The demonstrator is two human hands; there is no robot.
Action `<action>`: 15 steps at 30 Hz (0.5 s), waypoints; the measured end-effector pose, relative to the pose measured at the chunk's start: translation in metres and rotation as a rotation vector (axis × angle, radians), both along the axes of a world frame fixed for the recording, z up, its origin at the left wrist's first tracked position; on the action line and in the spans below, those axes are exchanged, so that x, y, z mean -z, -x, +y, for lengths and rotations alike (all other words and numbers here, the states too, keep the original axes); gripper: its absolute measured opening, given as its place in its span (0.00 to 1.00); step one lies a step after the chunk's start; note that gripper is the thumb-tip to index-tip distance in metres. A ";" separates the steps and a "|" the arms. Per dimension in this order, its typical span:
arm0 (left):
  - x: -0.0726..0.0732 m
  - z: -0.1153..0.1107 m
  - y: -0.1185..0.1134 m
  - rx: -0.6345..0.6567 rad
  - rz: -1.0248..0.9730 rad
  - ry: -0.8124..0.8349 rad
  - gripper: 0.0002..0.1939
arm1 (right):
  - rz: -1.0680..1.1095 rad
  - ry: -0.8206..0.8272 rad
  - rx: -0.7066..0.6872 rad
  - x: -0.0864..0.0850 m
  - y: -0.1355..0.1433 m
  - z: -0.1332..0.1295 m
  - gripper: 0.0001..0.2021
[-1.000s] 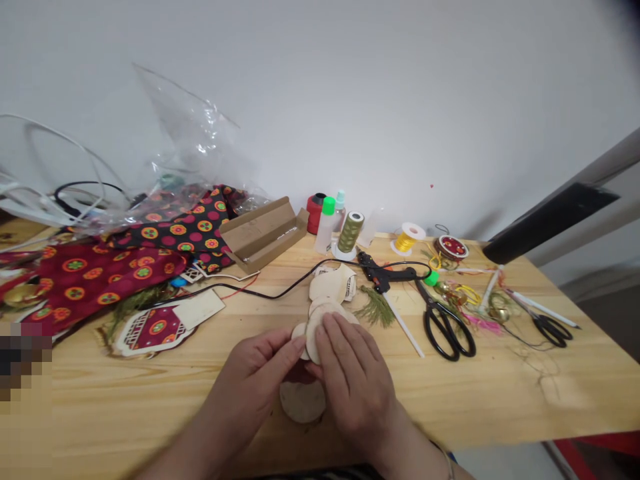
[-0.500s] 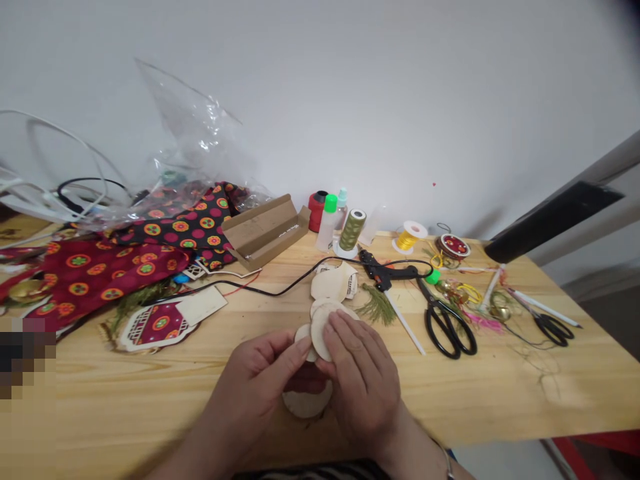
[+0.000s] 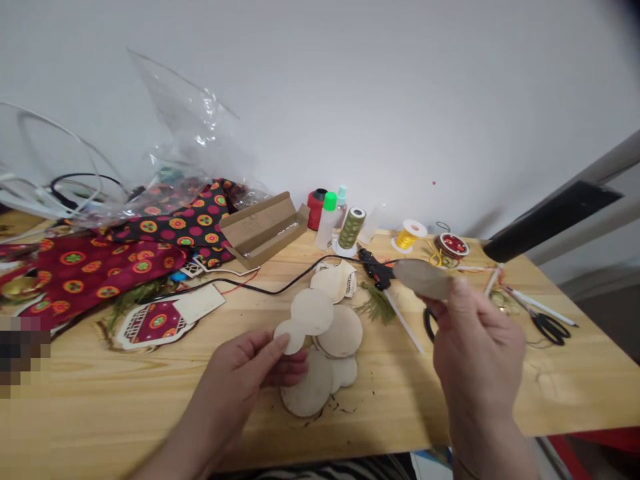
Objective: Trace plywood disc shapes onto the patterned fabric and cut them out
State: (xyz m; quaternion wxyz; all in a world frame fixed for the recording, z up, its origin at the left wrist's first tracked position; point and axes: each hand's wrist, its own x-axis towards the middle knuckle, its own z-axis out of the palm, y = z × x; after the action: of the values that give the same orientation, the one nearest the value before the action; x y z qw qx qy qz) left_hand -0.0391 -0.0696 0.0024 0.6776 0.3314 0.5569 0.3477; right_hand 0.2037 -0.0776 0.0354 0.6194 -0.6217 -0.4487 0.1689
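Between the thumb and fingers of my left hand (image 3: 240, 377) is a pale wooden gourd-shaped cutout (image 3: 312, 312), a small disc joined to a larger one. My right hand (image 3: 483, 347) is raised to the right, gripping a thin wooden cutout (image 3: 425, 278) by its near end; its full outline is partly hidden by my fingers. Beneath the left-hand cutout, several more pale wooden cutouts (image 3: 345, 333) lie overlapping on the table (image 3: 240, 433), with dark flecks around them. My right hand partly covers a pair of black-handled scissors (image 3: 429, 325).
Behind the cutouts lie a glue gun (image 3: 377, 270), a green tassel (image 3: 377, 301) and an olive thread spool (image 3: 352, 228). Patterned fabric (image 3: 110, 267) and an open cardboard box (image 3: 267, 230) occupy the left. Yellow thread (image 3: 410, 237) and more scissors (image 3: 547, 327) are at right.
My hands have come apart. My right hand has moved right and up with one cutout, while my left keeps the gourd-shaped one. More cutouts now show on the table between them.
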 end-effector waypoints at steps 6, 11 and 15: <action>-0.005 0.010 0.030 -0.059 0.381 -0.303 0.20 | 0.190 0.151 -0.284 0.031 0.015 -0.001 0.19; 0.001 0.017 0.061 0.049 0.891 -0.563 0.21 | 0.387 0.283 -0.387 0.036 0.022 -0.002 0.19; 0.005 0.014 0.074 0.167 1.552 -0.741 0.27 | 0.516 0.380 -0.378 0.035 0.030 0.000 0.14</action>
State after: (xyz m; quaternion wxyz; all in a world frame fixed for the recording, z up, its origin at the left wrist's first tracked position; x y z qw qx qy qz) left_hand -0.1130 -0.0559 -0.0027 -0.0228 0.7145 0.6868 0.1313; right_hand 0.1734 -0.0774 0.0005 0.5437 -0.5688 -0.3452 0.5116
